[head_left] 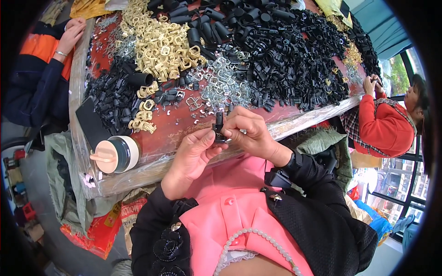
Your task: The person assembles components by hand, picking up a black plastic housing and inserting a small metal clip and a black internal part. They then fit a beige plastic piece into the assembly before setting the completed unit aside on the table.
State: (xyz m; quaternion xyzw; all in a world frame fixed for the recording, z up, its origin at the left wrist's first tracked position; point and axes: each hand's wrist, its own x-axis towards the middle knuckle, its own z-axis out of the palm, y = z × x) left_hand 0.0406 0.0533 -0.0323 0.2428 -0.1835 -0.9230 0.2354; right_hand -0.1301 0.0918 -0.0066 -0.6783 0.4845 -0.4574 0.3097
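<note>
Near the table's front edge, both hands meet around a small black plastic part (219, 123) that stands upright between them. My left hand (195, 149) grips it from below and the left, thumb against its side. From the right, my right hand (248, 131) pinches at its lower end with thumb and forefinger; whether a smaller piece sits in that pinch is hidden. Just beyond the hands lies a heap of silver wire loops (223, 83). Left of that are tan plastic rings (170, 53) in a pile, and a large mound of black plastic parts (290, 60) spreads to the right.
A mug with a peach lid (108, 156) stands at the table's left corner, beside a flat black plate (94, 122). Smaller black parts (115, 92) lie behind it. One person (386, 119) works at the right edge, another (46, 64) at the left. Sacks (66, 179) hang below the table.
</note>
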